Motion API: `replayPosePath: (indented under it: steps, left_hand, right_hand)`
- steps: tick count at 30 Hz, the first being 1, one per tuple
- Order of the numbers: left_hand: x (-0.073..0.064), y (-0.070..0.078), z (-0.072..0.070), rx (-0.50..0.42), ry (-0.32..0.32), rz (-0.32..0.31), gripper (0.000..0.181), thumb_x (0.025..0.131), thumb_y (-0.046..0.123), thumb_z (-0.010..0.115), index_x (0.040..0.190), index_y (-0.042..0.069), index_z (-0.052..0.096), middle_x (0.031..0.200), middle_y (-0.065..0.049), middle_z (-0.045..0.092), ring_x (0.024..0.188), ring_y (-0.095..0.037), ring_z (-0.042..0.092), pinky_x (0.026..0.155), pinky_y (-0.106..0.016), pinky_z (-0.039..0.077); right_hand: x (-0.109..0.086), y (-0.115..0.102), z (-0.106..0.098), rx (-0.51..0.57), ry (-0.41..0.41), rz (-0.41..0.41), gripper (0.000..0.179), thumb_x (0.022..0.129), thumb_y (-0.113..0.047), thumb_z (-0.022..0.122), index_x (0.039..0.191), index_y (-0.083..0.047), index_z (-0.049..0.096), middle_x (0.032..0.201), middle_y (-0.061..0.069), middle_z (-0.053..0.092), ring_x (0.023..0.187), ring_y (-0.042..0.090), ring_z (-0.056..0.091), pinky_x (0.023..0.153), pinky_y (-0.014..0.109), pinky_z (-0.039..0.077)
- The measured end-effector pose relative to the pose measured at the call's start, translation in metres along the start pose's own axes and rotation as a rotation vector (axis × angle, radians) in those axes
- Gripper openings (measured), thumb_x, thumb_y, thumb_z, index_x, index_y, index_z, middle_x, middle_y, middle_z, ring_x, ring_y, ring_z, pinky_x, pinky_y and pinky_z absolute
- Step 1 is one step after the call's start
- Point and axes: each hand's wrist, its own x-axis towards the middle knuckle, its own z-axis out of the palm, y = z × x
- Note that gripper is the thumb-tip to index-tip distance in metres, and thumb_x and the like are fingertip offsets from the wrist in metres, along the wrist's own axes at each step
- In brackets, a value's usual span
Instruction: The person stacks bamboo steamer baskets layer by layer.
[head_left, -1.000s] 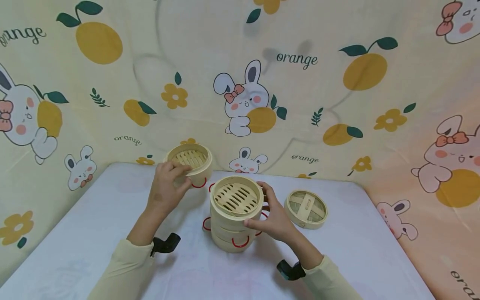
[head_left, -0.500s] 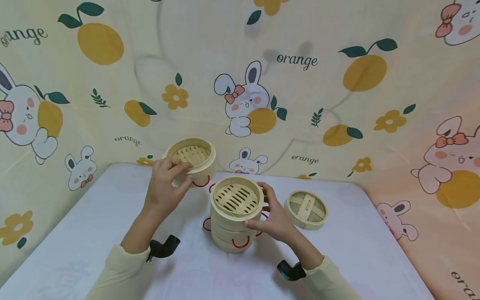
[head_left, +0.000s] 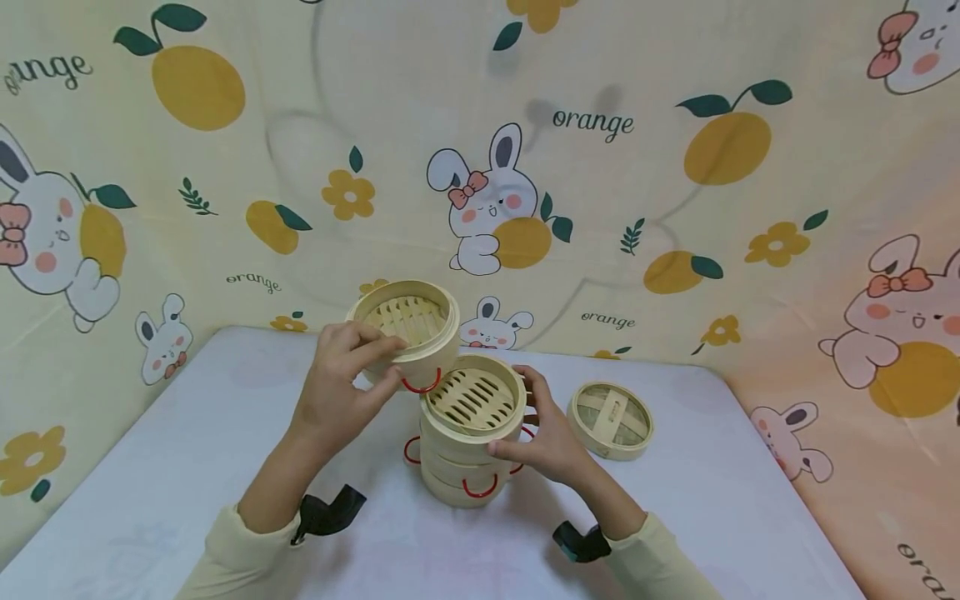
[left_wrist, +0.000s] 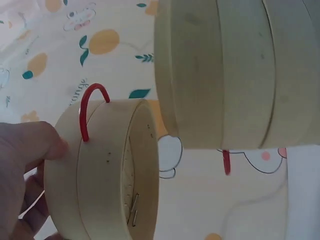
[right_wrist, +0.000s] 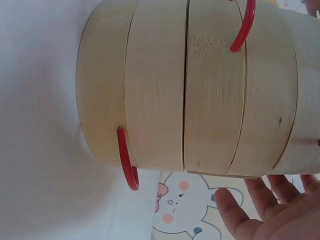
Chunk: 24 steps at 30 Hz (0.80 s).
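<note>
My left hand [head_left: 377, 360] grips a single bamboo steamer tier [head_left: 406, 326] by its near rim and holds it in the air, just left of and slightly above a stack of steamer tiers [head_left: 468, 425] with red wire handles. In the left wrist view the held tier [left_wrist: 107, 175] hangs beside the stack [left_wrist: 225, 75], with my fingers [left_wrist: 27, 150] on its wall. My right hand [head_left: 525, 421] curls round the right side of the stack's top tier, thumb in front and fingers behind. The right wrist view shows the stack [right_wrist: 200, 85] close up and my fingertips [right_wrist: 250, 212] under it.
A bamboo lid [head_left: 611, 417] lies flat on the white table [head_left: 187, 433] to the right of the stack. A printed cloth wall [head_left: 600, 167] with rabbits and oranges closes off the back and both sides.
My left hand has lifted the single tier and carried it right, from the table's far left towards the stack. The right hand and the stack have stayed put.
</note>
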Motion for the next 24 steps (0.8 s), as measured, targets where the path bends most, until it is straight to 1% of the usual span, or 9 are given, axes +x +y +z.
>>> replayPosePath:
  steps: [6,14,19,24]
  left_hand:
    - [0.001,0.007,0.001,-0.034,-0.017,0.067,0.023,0.073,0.002,0.074,0.096,0.008,0.076,0.095,-0.003,0.060,0.099,-0.024,0.045,0.082,-0.036,0.040]
    - [-0.003,0.018,0.004,-0.062,-0.056,0.069,0.024,0.074,0.002,0.074,0.096,0.009,0.076,0.095,0.000,0.059,0.103,-0.021,0.045,0.087,-0.039,0.044]
    - [-0.005,0.023,0.008,-0.081,-0.063,0.111,0.023,0.074,0.003,0.075,0.096,0.011,0.076,0.094,0.001,0.059,0.102,-0.020,0.046,0.087,-0.038,0.044]
    - [-0.007,0.025,0.013,-0.098,-0.062,0.164,0.024,0.073,0.004,0.077,0.096,0.011,0.076,0.094,0.001,0.059,0.101,-0.021,0.046,0.088,-0.038,0.043]
  right_hand:
    - [0.000,-0.001,0.000,-0.001,-0.001,0.002,0.098,0.067,-0.031,0.086,0.145,-0.029,0.027,0.130,0.007,0.051,0.120,0.027,0.049,0.091,0.043,0.047]
    - [0.000,-0.001,-0.001,0.004,-0.013,-0.005,0.098,0.068,-0.030,0.086,0.145,-0.027,0.026,0.131,0.007,0.050,0.121,0.028,0.048,0.092,0.046,0.046]
    - [0.000,-0.002,-0.002,0.008,-0.017,-0.016,0.097,0.068,-0.029,0.086,0.145,-0.026,0.026,0.131,0.007,0.051,0.121,0.027,0.048,0.092,0.046,0.046]
    - [0.001,-0.003,-0.002,0.000,-0.016,-0.003,0.097,0.068,-0.029,0.086,0.145,-0.026,0.027,0.132,0.007,0.050,0.120,0.026,0.050,0.091,0.044,0.047]
